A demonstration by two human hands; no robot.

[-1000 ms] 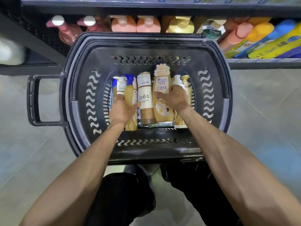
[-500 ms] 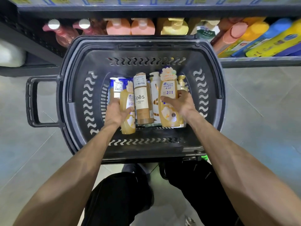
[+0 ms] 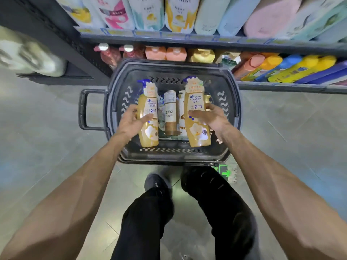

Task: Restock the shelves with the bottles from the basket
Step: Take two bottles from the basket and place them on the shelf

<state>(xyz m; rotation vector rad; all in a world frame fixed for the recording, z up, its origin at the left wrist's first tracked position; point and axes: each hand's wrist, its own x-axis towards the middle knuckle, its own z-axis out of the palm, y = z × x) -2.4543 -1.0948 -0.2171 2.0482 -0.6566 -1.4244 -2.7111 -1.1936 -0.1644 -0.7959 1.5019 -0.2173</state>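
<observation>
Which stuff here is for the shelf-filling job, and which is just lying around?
For the job: golden pump bottle in left hand, matching golden bottle in right hand, brown-and-white Spes bottle, dark grey plastic basket, dark metal shelf.
Just there: blurry white sack, green floor arrow.

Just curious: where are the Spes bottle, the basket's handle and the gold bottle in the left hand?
Spes bottle (image 3: 170, 113): head view, white label.
basket handle (image 3: 82, 109): head view, outer bar.
left gold bottle (image 3: 149, 133): head view, lower body.
</observation>
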